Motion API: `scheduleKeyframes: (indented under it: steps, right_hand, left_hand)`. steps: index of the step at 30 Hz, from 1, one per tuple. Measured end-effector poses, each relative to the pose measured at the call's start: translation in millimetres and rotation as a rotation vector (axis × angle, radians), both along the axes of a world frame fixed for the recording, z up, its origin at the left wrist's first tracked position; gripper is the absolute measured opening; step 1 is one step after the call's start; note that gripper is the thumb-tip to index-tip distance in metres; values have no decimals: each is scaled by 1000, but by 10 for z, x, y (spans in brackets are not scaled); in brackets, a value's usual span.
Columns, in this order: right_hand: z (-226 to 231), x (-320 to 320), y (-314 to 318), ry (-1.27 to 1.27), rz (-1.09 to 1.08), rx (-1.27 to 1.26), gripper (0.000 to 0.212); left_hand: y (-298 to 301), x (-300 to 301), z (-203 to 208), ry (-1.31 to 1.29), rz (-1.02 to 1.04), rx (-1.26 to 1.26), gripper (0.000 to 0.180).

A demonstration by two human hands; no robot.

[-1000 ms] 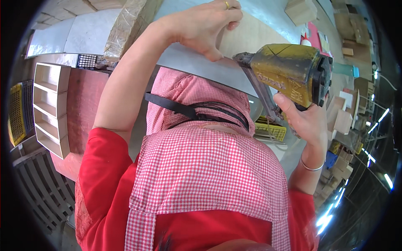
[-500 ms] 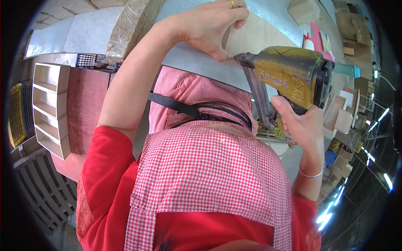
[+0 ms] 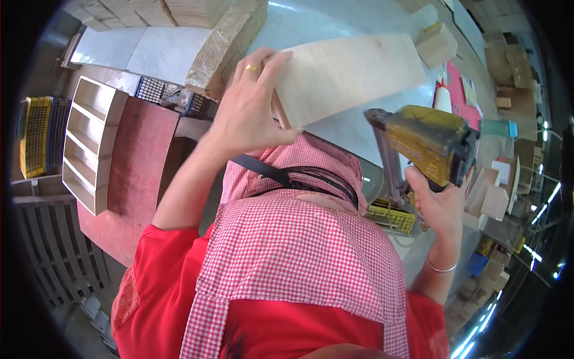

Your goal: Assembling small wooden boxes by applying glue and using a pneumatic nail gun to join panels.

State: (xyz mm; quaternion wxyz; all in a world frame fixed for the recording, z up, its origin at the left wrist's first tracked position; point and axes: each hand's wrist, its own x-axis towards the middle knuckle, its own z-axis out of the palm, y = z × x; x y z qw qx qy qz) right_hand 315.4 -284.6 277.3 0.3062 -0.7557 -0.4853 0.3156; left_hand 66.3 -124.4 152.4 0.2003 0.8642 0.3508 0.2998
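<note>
left hand (image 3: pixel 246 112) grips left end of pale wooden piece (image 3: pixel 353 75) over grey table (image 3: pixel 317 19); right hand (image 3: pixel 441 206) clasps yellow nail gun (image 3: pixel 423 140), nose apart from wooden piece.

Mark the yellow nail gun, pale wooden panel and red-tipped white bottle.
Yellow nail gun (image 3: pixel 426 142), head view: yellow body.
Pale wooden panel (image 3: pixel 353 76), head view: broad face.
White bottle (image 3: pixel 442 100), head view: white body below red tip.

Grey tabletop (image 3: pixel 335 21) — wooden box (image 3: pixel 437 46) atop

Red top (image 3: pixel 305 323), lace-trimmed sleeve (image 3: pixel 124 302), red-and-white checked apron (image 3: pixel 299 251), black strap (image 3: pixel 260 170); gold ring (image 3: pixel 250 67) on left hand (image 3: pixel 242 113), silver bangle (image 3: pixel 442 271)
</note>
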Motion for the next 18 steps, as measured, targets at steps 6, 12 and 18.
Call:
scheduleKeyframes:
  steps: [6, 12, 18]
  right_hand:
    - [-67, 301, -156, 21, -187, -31, 36]
    - [-135, 510, -523, -9, -281, -10, 36]
    - [-231, 382, -722, -143, -331, -53, 36]
  left_hand:
    - [-610, 179, -236, 41, 306, 87, 98]
    - [-121, 794, -367, -444, -251, -457, 34]
    - [2240, 1224, -822, -205, 387, 332, 44]
